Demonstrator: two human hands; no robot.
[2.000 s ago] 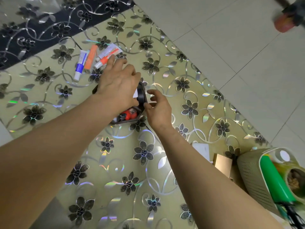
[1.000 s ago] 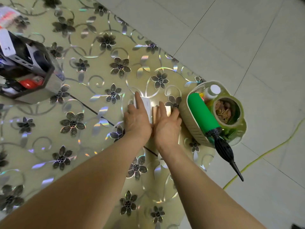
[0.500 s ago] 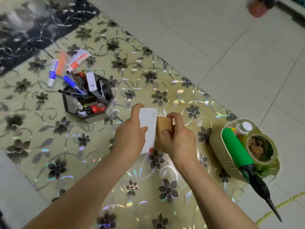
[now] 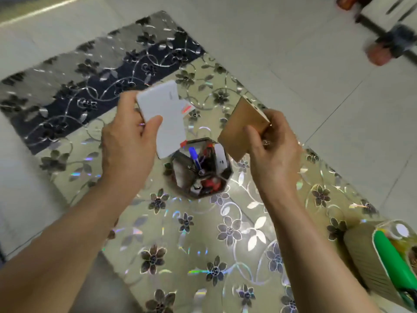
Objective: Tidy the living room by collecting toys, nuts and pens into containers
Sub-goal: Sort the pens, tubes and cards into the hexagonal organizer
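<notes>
Fingers of my left hand (image 4: 128, 143) pinch a white card (image 4: 167, 118), my right hand (image 4: 274, 152) a brown one (image 4: 242, 127); the crowded hexagonal pen holder (image 4: 200, 170) below could jam or tip.

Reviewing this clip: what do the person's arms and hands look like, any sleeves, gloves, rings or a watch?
Both forearms are bare as far as the frame shows, no sleeves visible. The left hand and right hand wear no gloves; no ring, watch or wristband shows on either.

Pale tiled floor (image 4: 304, 53), glossy floral mat (image 4: 203, 233) (gold, dark band far end), bright light
</notes>
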